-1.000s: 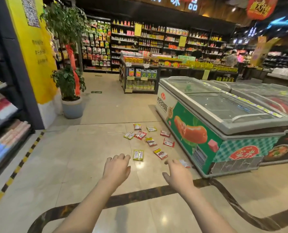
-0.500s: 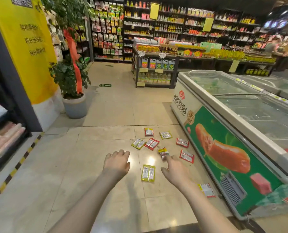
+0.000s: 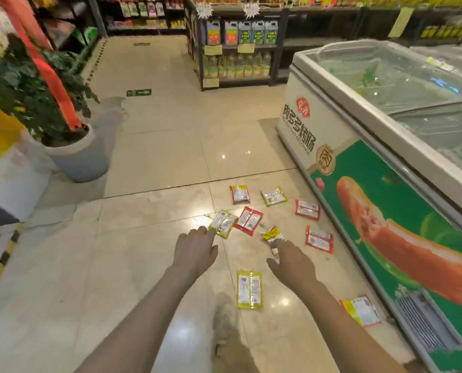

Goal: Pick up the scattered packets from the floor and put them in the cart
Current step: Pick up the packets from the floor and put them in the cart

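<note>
Bright indoor light, glare spots on floor (image 3: 149, 168), blurred, warped edges

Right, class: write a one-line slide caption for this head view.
Both hands, left hand and right hand, reach toward scattered packets beside a chest freezer.

Both arms stretched forward — left hand (image 3: 196, 247) and right hand (image 3: 292, 261) palms down, fingers loose, holding nothing.

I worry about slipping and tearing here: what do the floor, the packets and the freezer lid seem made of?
The floor looks like polished glazed tile: grout lines and bright light reflections. The packets look like thin glossy plastic or foil film, with crimped ends and a sheen. The freezer lid appears to be clear glass or plastic, since contents show through it.
</note>
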`<state>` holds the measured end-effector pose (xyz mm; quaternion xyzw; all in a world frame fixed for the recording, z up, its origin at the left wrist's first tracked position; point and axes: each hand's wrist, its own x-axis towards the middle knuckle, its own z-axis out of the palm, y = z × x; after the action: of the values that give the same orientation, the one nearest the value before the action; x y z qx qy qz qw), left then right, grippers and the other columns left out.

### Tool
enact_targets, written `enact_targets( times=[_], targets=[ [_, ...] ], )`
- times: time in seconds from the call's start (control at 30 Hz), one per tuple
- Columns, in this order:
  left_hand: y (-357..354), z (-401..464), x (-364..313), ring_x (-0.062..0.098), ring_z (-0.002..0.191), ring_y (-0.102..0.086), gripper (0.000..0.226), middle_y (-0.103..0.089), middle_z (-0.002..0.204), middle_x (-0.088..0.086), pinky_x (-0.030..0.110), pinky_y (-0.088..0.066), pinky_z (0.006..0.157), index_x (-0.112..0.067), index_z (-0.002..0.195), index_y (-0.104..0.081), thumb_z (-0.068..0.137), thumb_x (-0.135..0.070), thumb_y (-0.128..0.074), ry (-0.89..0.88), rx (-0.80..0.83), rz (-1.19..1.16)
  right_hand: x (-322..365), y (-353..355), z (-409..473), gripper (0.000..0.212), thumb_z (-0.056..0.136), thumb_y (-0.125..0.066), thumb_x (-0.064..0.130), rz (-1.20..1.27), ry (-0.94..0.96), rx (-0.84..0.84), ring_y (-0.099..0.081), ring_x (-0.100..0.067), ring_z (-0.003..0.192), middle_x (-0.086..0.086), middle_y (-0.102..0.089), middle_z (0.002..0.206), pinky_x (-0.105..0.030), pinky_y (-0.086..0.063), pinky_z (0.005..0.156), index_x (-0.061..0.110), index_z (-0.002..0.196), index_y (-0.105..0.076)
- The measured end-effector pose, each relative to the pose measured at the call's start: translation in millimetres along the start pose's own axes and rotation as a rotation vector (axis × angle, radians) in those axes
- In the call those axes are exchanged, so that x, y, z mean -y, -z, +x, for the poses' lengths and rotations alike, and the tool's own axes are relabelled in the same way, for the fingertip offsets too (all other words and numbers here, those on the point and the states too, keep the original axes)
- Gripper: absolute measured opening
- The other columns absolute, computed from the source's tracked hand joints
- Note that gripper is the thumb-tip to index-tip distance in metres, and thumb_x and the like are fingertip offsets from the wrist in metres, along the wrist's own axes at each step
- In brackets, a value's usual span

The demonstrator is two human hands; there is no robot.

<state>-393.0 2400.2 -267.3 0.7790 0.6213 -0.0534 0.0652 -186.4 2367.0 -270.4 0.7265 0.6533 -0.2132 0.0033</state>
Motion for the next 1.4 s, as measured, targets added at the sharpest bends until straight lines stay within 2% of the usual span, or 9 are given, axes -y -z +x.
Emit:
enact_targets(
  times=[0.13, 0.27, 0.47, 0.63, 0.83, 1.0, 1.13, 1.3, 1.4],
  targets=[
    [-16.3, 125.0, 19.5, 0.025, 0.115, -0.051, 0.041, -0.052, 0.128, 0.004, 0.032, -0.041, 0.085, -0.017, 0.134, -0.042, 0.096, -0.034, -0.039, -0.007, 0.045, -0.041, 2.1, -5.9, 119.9, 0.041, 0.094, -0.047, 0.033, 0.024, -0.027, 0.063, -0.048, -0.023, 0.122, -0.005, -0.049, 0.132, -0.032, -0.043, 0.091, 0.020, 0.133, -0.043],
    [-39.8, 240.9, 33.9, 0.026, 0.116, -0.051, 0.040, -0.051, 0.129, 0.004, 0.033, -0.040, 0.087, -0.017, 0.133, -0.041, 0.096, -0.033, -0.039, -0.009, 0.166, -0.030, 2.1, -11.0, 231.0, 0.040, 0.094, -0.046, 0.033, 0.057, -0.088, 0.136, -0.046, -0.022, 0.124, -0.002, -0.048, 0.135, -0.032, -0.042, 0.093, 0.021, 0.132, -0.043],
    [-106.3, 385.7, 55.2, 0.024, 0.115, -0.050, 0.038, -0.052, 0.127, 0.003, 0.032, -0.039, 0.086, -0.017, 0.131, -0.042, 0.095, -0.029, -0.040, 0.010, 0.286, -0.067, -14.4, -39.2, 376.4, 0.039, 0.095, -0.045, 0.032, 0.075, -0.185, 0.184, -0.050, -0.020, 0.121, 0.000, -0.051, 0.131, -0.031, -0.044, 0.089, 0.023, 0.132, -0.043],
    [-224.2, 490.5, 69.0, 0.023, 0.115, -0.049, 0.036, -0.053, 0.125, 0.002, 0.032, -0.038, 0.085, -0.017, 0.128, -0.045, 0.095, -0.030, -0.041, 0.069, 0.357, -0.071, -40.3, -127.8, 484.4, 0.039, 0.095, -0.044, 0.033, 0.097, -0.233, 0.222, -0.048, -0.018, 0.123, 0.001, -0.051, 0.132, -0.030, -0.044, 0.089, 0.022, 0.133, -0.043],
    [-424.2, 608.8, 88.9, 0.021, 0.122, -0.045, 0.039, -0.048, 0.131, 0.002, 0.035, -0.037, 0.095, -0.017, 0.129, -0.045, 0.094, -0.034, -0.043, 0.029, 0.395, 0.002, -95.3, -297.7, 623.2, 0.037, 0.094, -0.044, 0.034, 0.060, -0.328, 0.226, -0.053, -0.022, 0.116, -0.003, -0.055, 0.123, -0.032, -0.046, 0.087, 0.019, 0.128, -0.046],
    [-570.3, 666.3, 100.5, 0.025, 0.121, -0.044, 0.054, -0.044, 0.129, 0.006, 0.041, -0.039, 0.094, -0.012, 0.129, -0.044, 0.090, -0.049, -0.048, 0.188, 0.472, -0.123, -147.6, -419.4, 714.3, 0.041, 0.094, -0.047, 0.032, 0.106, -0.432, 0.206, -0.051, -0.029, 0.118, -0.009, -0.050, 0.128, -0.037, -0.044, 0.091, 0.014, 0.130, -0.044],
    [-633.0, 688.2, 104.9, 0.030, 0.123, -0.042, 0.078, -0.039, 0.130, 0.009, 0.048, -0.043, 0.094, -0.011, 0.134, -0.036, 0.078, -0.058, -0.063, 0.277, 0.516, -0.219, -174.6, -478.3, 756.9, 0.055, 0.091, -0.052, 0.035, 0.125, -0.545, 0.218, -0.044, -0.033, 0.124, -0.015, -0.045, 0.132, -0.044, -0.043, 0.096, 0.009, 0.136, -0.034],
    [-661.8, 700.5, 105.2, 0.038, 0.121, -0.041, 0.104, -0.036, 0.129, 0.015, 0.054, -0.041, 0.096, -0.012, 0.134, -0.023, 0.059, -0.059, -0.077, 0.424, 0.535, -0.362, -185.4, -506.6, 788.0, 0.082, 0.081, -0.069, 0.038, 0.494, -0.864, 0.123, -0.039, -0.038, 0.128, -0.020, -0.033, 0.141, -0.045, -0.038, 0.102, 0.003, 0.140, -0.024],
    [-667.2, 702.1, 107.7, 0.033, 0.108, -0.055, 0.097, -0.056, 0.115, 0.006, 0.052, -0.043, 0.093, -0.018, 0.121, -0.024, 0.053, -0.058, -0.080, 0.471, 0.551, -0.544, -193.0, -515.3, 797.7, 0.075, 0.067, -0.083, 0.022, 0.808, -1.032, 0.002, -0.057, -0.034, 0.111, -0.016, -0.054, 0.127, -0.046, -0.048, 0.094, 0.002, 0.126, -0.040]
  ],
)
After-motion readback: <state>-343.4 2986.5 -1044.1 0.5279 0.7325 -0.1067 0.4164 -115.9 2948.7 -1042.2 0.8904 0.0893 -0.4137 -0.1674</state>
